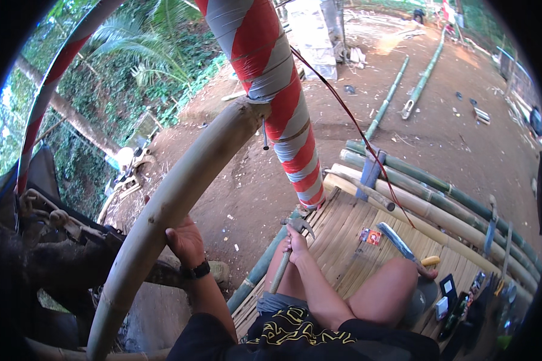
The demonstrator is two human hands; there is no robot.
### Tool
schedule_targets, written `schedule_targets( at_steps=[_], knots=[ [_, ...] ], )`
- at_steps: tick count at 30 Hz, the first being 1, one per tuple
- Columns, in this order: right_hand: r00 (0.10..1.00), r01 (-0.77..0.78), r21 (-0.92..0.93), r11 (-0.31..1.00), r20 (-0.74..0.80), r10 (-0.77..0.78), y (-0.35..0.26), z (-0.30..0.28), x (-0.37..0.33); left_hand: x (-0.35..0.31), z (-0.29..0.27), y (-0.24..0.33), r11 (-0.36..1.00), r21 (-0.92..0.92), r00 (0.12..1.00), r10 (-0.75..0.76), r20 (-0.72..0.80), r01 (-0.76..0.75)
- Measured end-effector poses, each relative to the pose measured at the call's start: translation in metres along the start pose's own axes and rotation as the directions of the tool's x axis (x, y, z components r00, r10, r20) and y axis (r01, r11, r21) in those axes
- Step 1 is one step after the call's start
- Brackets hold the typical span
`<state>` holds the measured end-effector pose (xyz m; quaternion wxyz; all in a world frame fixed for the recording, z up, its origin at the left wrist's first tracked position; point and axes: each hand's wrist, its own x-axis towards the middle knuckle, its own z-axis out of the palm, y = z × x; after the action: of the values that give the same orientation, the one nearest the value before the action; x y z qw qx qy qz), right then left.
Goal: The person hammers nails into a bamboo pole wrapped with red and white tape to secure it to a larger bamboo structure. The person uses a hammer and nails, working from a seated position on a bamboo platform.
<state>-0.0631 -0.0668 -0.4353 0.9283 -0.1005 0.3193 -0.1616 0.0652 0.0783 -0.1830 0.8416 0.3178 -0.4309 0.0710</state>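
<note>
A thick curved bamboo pole (pixel 173 191) slants up from the lower left to a post wrapped in red and grey stripes (pixel 265 78). My left hand (pixel 186 242) grips the pole from its right side, thumb in front and fingers mostly hidden behind. At the joint of pole and post, a long nail (pixel 265 135) sticks out, its head hanging downward. My right hand (pixel 296 245) is closed round the handle of a claw hammer (pixel 301 226), just below its head. The hammer rests low over my lap, apart from the nail.
I sit on a bamboo slat platform (pixel 343 240) edged by bamboo poles (pixel 439 198). A large knife (pixel 397 240), a small packet (pixel 372 236) and a yellow object (pixel 430 260) lie there. A thin dark red strip (pixel 343 114) runs down from the post. Dirt ground lies beyond.
</note>
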Motion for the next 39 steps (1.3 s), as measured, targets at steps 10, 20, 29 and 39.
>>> schedule_targets(
  at_steps=[10, 20, 29, 39],
  knots=[
    [0.985, 0.082, -0.099, 0.992, -0.147, -0.096, -0.004, -0.008, -0.002, -0.003, 0.034, 0.011, 0.978, -0.206, 0.965, -0.097, -0.243, 0.046],
    [0.978, 0.086, -0.161, 0.983, -0.176, -0.115, -0.009, -0.008, 0.005, -0.002, 0.057, 0.011, 0.988, -0.09, 0.932, -0.147, -0.332, 0.124],
    [0.998, -0.066, -0.169, 0.983, 0.004, 0.068, -0.003, -0.025, 0.03, -0.026, 0.023, -0.01, 0.984, 0.096, 0.935, -0.11, -0.338, 0.151],
    [0.996, 0.064, -0.195, 0.979, -0.053, -0.076, -0.014, -0.029, 0.026, -0.006, 0.018, 0.03, 0.94, -0.339, 0.995, 0.004, -0.098, -0.037]
  ],
)
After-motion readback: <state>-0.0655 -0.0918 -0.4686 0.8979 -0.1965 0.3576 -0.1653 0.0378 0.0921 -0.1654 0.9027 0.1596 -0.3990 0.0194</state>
